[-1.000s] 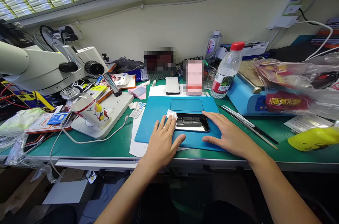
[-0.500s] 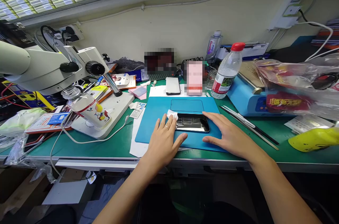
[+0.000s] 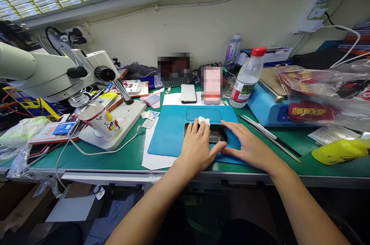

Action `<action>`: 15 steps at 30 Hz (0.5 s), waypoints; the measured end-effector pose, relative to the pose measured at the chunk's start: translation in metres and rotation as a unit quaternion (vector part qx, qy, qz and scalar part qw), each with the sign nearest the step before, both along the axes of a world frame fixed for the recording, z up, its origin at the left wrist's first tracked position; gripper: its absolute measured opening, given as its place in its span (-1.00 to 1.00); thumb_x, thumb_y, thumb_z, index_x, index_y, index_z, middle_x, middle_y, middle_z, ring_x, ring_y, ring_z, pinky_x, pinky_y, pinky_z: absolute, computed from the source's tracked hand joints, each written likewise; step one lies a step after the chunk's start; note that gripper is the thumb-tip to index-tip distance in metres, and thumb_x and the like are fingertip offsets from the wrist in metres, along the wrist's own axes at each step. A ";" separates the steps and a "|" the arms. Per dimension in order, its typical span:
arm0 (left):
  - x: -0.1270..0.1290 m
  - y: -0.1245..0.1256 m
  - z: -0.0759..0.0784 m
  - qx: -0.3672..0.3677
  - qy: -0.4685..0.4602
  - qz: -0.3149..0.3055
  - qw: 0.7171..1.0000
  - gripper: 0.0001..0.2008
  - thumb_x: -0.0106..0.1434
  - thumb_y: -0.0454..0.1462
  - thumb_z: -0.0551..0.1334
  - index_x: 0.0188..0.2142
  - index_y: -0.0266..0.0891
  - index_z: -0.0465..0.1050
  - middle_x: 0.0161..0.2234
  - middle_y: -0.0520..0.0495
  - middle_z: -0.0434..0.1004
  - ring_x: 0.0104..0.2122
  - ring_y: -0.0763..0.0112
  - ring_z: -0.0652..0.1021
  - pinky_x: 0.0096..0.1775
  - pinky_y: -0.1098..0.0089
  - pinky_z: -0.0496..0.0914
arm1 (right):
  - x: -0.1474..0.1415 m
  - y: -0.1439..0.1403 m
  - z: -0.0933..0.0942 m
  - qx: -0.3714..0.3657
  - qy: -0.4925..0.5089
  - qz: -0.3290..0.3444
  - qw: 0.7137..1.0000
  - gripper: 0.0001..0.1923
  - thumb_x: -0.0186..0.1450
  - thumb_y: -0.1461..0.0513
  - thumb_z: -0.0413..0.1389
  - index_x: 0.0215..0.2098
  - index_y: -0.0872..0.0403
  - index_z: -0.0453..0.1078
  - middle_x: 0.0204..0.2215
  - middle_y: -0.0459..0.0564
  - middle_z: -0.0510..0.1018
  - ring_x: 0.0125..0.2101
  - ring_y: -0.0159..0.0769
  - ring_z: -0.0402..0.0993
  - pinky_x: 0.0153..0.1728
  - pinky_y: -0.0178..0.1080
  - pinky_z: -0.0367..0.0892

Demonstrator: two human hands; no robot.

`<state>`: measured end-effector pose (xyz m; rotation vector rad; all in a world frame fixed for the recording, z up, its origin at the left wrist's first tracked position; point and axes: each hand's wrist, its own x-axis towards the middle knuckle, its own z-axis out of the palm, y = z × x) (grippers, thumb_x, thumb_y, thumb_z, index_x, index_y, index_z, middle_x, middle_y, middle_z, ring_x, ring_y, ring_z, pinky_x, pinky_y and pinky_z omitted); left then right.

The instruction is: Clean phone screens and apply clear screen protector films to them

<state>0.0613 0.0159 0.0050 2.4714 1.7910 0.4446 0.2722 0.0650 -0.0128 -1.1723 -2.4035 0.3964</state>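
A dark smartphone (image 3: pixel 218 133) with a shiny, streaked surface lies flat on a blue mat (image 3: pixel 164 129). My left hand (image 3: pixel 198 142) reaches over its left and middle part, fingers extended and pressing a crumpled white wipe (image 3: pixel 204 120) at the phone's far edge. Its palm hides part of the phone. Around the phone's right end, my right hand (image 3: pixel 245 141) is spread, the index fingertip by the far right corner and the thumb low near the mat. Nothing shows in its grasp. A phone outline (image 3: pixel 204 114) is marked on the mat behind the phone.
A microscope (image 3: pixel 101 71) and a glass bottle (image 3: pixel 95 115) stand left. A red-capped water bottle (image 3: pixel 248 79), a blue machine (image 3: pixel 266 106), thin tools (image 3: pixel 271 137) and a yellow bottle (image 3: pixel 341 151) are at right. A white phone-sized object (image 3: pixel 188 93) lies behind the mat.
My left hand has slid right along the phone with the wipe, from its left end to its middle. My right hand has stayed almost in place.
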 end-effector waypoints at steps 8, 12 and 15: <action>0.034 0.012 0.007 0.008 0.012 -0.034 0.999 -0.12 0.44 0.20 -0.21 0.36 -0.53 0.14 0.32 -0.38 0.25 0.37 -0.10 0.15 0.34 -0.03 0.04 | 0.003 0.008 -0.005 0.048 0.024 0.014 0.998 -0.29 0.34 -0.09 0.09 0.33 0.05 0.18 0.22 0.26 0.40 0.27 0.14 0.23 0.22 0.23 0.25; 0.045 0.013 0.007 0.006 0.020 -0.027 0.999 -0.04 0.41 0.25 -0.24 0.35 -0.60 0.12 0.32 -0.43 0.22 0.37 -0.09 0.15 0.35 0.00 0.00 | 0.003 0.008 -0.005 0.054 0.028 0.007 0.998 -0.33 0.33 -0.08 0.09 0.31 0.02 0.21 0.23 0.23 0.40 0.29 0.16 0.18 0.23 0.26 0.23; 0.050 0.011 0.008 0.001 0.019 -0.025 1.000 -0.04 0.41 0.25 -0.24 0.35 -0.61 0.12 0.34 -0.41 0.20 0.37 -0.08 0.14 0.36 0.01 0.00 | 0.004 0.009 -0.007 0.047 0.031 -0.001 0.998 -0.32 0.32 -0.07 0.10 0.32 0.03 0.19 0.22 0.25 0.40 0.27 0.16 0.22 0.22 0.26 0.24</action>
